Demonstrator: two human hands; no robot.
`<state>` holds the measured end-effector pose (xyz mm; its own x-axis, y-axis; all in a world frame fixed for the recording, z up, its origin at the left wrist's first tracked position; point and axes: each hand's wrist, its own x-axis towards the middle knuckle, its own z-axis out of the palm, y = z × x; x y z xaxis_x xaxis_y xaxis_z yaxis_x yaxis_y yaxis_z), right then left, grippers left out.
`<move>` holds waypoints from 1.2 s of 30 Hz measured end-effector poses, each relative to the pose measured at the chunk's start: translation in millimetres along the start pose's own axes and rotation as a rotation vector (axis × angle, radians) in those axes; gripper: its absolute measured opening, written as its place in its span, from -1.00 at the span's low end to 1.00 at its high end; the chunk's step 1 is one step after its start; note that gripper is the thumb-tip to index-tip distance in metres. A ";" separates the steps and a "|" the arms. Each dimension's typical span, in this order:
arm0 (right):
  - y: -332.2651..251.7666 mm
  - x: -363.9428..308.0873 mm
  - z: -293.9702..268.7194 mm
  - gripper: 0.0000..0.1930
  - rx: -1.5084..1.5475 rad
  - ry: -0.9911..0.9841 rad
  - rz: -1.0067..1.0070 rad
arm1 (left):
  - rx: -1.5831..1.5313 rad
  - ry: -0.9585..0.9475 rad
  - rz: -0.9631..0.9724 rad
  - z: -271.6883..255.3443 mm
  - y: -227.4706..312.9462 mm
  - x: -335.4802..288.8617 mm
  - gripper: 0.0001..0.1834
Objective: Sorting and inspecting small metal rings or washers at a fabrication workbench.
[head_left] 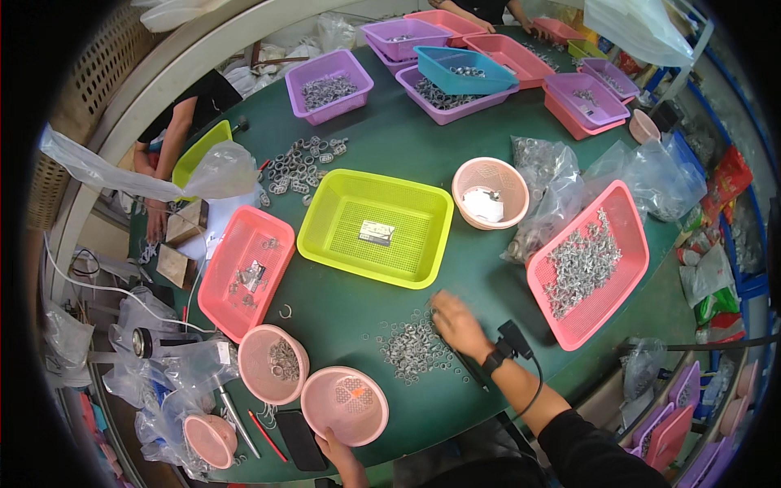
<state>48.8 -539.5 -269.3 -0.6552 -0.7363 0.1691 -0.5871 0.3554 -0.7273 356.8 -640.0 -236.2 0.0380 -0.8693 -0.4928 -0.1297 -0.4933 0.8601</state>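
At the near edge of the green table, my left hand grips the rim of a round pink basket, which is tipped up and has a small orange piece in its bottom. My right hand is over the right side of a loose pile of small metal rings. Its fingers are smeared by motion, so whether they hold a ring is hidden. A dark pen-like stick lies beside the pile, under my right wrist. Beyond the pile stands a yellow-green rectangular basket with a printed label inside.
A red basket of metal parts leans at right; another red basket and a pink bowl of rings are at left. A phone lies near my left hand. Another person's arm is at far left.
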 end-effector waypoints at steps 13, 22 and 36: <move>-50.1 -139.0 -24.0 -0.78 -0.398 -0.119 0.258 | 0.133 -0.050 0.021 -26.0 1.2 -7.8 -0.69; -34.1 -122.2 -53.1 -0.84 -0.238 0.173 0.226 | 0.470 0.032 0.276 -36.9 10.4 12.1 -0.72; 4.6 -109.5 -88.5 -0.81 -0.006 0.375 0.208 | 0.478 -0.081 0.355 -50.7 33.2 -16.1 -0.73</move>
<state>75.8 -406.3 -232.3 -0.8869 -0.3882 0.2503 -0.4261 0.4785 -0.7678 402.2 -644.0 -193.0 -0.1624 -0.9640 -0.2106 -0.5527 -0.0879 0.8287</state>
